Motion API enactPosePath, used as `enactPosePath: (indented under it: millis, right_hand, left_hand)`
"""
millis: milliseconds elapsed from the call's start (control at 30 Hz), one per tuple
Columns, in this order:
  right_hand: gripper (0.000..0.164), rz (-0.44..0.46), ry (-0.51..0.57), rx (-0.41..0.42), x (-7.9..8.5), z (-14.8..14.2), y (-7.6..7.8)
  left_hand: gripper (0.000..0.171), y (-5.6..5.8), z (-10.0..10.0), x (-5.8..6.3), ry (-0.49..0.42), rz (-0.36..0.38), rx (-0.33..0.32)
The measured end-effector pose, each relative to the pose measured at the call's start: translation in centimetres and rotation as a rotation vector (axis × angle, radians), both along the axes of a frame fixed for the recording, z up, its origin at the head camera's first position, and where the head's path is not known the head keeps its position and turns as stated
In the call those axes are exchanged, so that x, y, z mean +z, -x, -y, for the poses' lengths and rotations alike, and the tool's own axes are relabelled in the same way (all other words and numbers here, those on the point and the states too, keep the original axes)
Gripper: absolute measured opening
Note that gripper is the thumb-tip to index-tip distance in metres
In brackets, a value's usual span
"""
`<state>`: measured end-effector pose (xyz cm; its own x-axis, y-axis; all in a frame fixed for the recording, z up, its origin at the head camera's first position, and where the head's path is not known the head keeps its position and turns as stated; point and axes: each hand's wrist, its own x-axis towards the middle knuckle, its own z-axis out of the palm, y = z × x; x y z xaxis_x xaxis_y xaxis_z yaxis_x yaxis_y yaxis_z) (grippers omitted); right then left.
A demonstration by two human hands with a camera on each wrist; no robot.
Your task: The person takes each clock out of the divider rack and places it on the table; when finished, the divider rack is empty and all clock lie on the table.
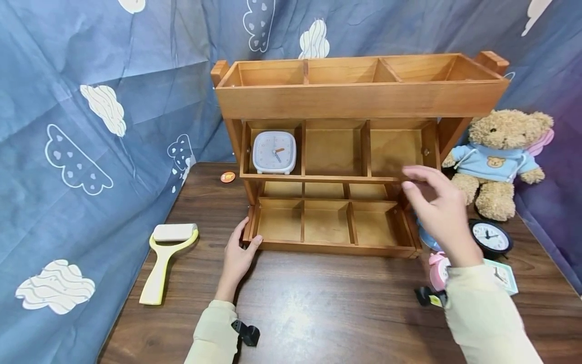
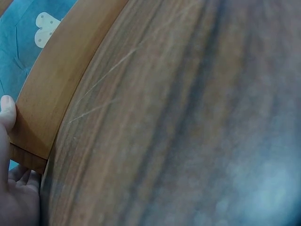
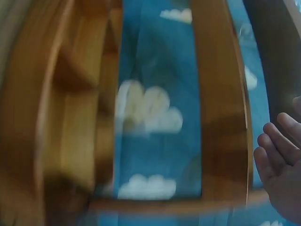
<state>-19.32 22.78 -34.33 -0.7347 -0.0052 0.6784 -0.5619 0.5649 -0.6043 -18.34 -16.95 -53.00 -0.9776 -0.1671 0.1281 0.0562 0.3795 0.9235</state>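
A wooden shelf rack (image 1: pixel 359 101) with three tiers, each split into compartments, stands on the dark wood table. At its lower left corner my left hand (image 1: pixel 237 258) grips the bottom tier, thumb on the front and fingers on the side. The left wrist view has the thumb (image 2: pixel 7 113) on one side of that wooden corner and fingers behind it. My right hand (image 1: pixel 438 212) is raised before the rack's right side, fingers bent loosely, holding nothing; its fingers (image 3: pixel 277 146) also appear in the right wrist view. A white square clock (image 1: pixel 274 152) sits in the middle tier's left compartment.
A yellow-handled lint roller (image 1: pixel 159 263) lies at left, near a small orange oval (image 1: pixel 228 177). Right of the rack are a teddy bear (image 1: pixel 497 162), a black round clock (image 1: pixel 491 237), a pink clock (image 1: pixel 438 270) and a mint square clock (image 1: pixel 503 277). Blue cloth hangs behind.
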Motion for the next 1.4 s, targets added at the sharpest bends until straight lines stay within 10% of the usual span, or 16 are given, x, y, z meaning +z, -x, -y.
enactPosePath:
  millis: [567,1400]
  right_hand:
    - [0.043,0.051,-0.361,0.337,2.7,15.1,7.9]
    - [0.091,0.32,-0.849,0.261,5.7,17.9,10.9]
  left_hand:
    - [0.064,-0.5,0.5,-0.2,0.008,0.01,0.017]
    - [0.062,0.2,0.1,-0.2,0.011,-0.007,0.026]
